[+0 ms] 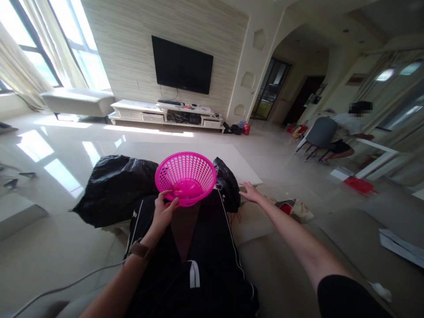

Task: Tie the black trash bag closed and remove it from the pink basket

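Note:
A bright pink perforated plastic basket (186,176) rests over my knees, its opening tilted toward me and nothing visible inside. My left hand (163,212) grips its near rim from below. My right hand (251,193) reaches forward with fingers spread and holds nothing; it hovers beside a black plastic bag (228,183) to the right of the basket. I am seated, with black trousers (202,247) over my legs.
A larger black plastic bag (114,187) lies on the floor at left. A low white table (232,161) stands ahead. Beyond are a TV (182,65) above a white cabinet (145,113). A person sits on a chair (320,134) at far right. Red and white items (296,210) lie near my right arm.

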Tool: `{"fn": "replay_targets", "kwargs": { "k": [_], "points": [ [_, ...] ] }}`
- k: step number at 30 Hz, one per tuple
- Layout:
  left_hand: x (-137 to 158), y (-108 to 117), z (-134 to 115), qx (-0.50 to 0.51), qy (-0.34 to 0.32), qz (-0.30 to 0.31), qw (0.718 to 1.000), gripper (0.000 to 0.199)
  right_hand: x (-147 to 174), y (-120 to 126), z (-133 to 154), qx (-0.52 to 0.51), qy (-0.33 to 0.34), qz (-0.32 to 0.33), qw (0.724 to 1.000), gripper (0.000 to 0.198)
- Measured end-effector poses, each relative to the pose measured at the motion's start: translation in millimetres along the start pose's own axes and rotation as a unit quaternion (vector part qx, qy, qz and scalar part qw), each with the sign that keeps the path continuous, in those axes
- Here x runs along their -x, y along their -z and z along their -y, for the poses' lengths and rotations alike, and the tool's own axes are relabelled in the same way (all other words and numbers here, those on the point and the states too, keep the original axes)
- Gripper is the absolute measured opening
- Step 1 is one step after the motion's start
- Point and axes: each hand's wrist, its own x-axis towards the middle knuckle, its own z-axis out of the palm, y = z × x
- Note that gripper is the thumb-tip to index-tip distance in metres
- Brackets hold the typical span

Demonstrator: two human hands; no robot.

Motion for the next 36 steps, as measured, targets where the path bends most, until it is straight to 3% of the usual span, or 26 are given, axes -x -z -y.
{"fn": "replay_targets", "kwargs": {
  "k": [4,9,13,22,28,32,36],
  "points": [
    [-6,-2,-5,0.001,0.021,0.001,1.0,0.059,-38,-43,34,0.001,0.064,0.054,0.996,0.074],
    [-12,0,-6,-0.007,0.035,0.001,0.999,0.063,-81,-83,48,0.013,-0.017,0.112,0.993,0.074],
    [-16,7,-8,-0.016,0.053,0.011,0.998,0.064,-112,-99,43,0.024,-0.085,0.138,0.987,0.076],
    [-35,12,-5,-0.025,0.068,0.005,0.997,0.061,-172,-102,32,0.027,-0.147,0.106,0.983,0.073],
    [-55,7,-9,-0.038,0.072,-0.008,0.997,0.06,-206,-95,18,-0.03,-0.166,0.039,0.985,0.084],
    [-70,3,-7,-0.032,0.066,-0.011,0.997,0.064,-201,-90,18,-0.053,-0.179,-0.038,0.982,0.081],
    [-86,-9,-10,-0.032,0.058,-0.011,0.998,0.073,-156,-88,30,-0.069,-0.123,-0.119,0.983,0.076]
  ]
}}
